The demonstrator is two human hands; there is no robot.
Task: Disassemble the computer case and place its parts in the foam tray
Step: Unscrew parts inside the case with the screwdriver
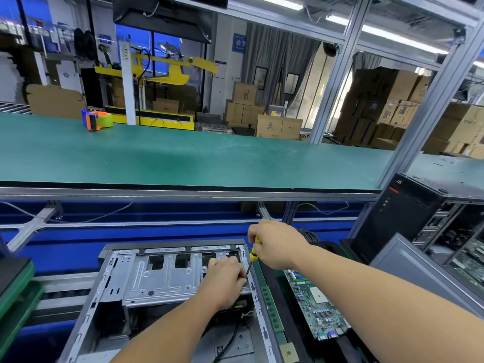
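Screwdriver (253, 258) in right hand (275, 244), left hand (225, 281) on case (146, 281)

Little can be read: a blue wall sign (238, 43) in the background bears white Chinese characters, the first looking like "收"; the rest is too blurred. The cardboard boxes (269, 127) carry printed logos and a yellow-and-red label, all too small to make out
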